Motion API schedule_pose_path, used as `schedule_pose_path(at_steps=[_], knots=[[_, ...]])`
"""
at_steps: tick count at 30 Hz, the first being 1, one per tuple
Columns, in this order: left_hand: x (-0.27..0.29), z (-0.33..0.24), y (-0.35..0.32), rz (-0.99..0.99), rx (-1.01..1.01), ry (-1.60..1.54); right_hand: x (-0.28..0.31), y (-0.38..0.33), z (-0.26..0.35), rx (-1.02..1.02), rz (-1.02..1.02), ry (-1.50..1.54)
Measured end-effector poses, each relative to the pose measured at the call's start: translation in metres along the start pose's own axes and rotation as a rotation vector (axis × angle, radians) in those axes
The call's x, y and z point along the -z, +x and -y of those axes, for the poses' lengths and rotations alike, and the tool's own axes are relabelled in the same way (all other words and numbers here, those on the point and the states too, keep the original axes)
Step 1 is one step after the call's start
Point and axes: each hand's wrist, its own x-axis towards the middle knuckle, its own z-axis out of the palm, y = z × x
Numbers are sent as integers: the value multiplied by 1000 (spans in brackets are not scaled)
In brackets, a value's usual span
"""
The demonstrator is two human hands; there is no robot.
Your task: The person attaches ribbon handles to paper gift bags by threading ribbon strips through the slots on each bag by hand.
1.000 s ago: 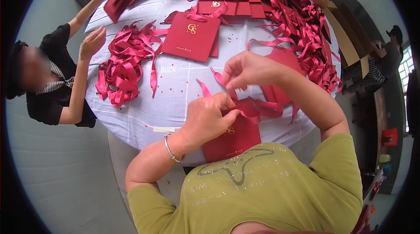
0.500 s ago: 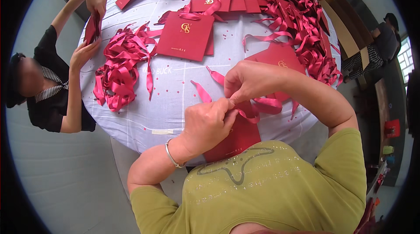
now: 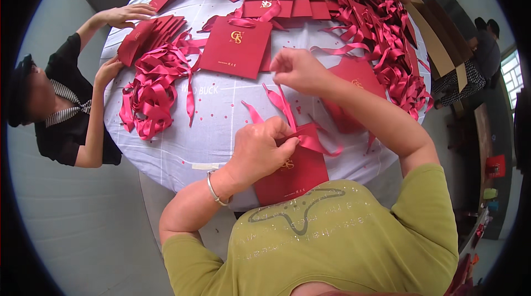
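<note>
At the near edge of the round table point(image 3: 182, 146), covered in a pale cloth, a red card folder point(image 3: 293, 177) with a gold emblem lies flat in front of the person. The left hand point(image 3: 260, 149) presses down on the folder's upper edge, fingers curled and pinching the pink ribbon point(image 3: 285, 113) where it meets the card. The right hand point(image 3: 296, 69) is raised above the table, thumb and fingertips closed on the ribbon's upper end, so the strip runs taut between both hands. A second red folder point(image 3: 237, 47) lies further back; a heap of loose ribbons point(image 3: 152, 88) sits to the left, beside a co-worker's hand point(image 3: 108, 72).
</note>
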Motion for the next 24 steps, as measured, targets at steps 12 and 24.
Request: schedule_pose_path(at_steps=[12, 24], knots=[[1, 8, 7, 98, 132, 87, 21, -47, 20, 65, -103, -135], [5, 11, 14, 148, 229, 62, 30, -162, 43, 354, -113, -579]])
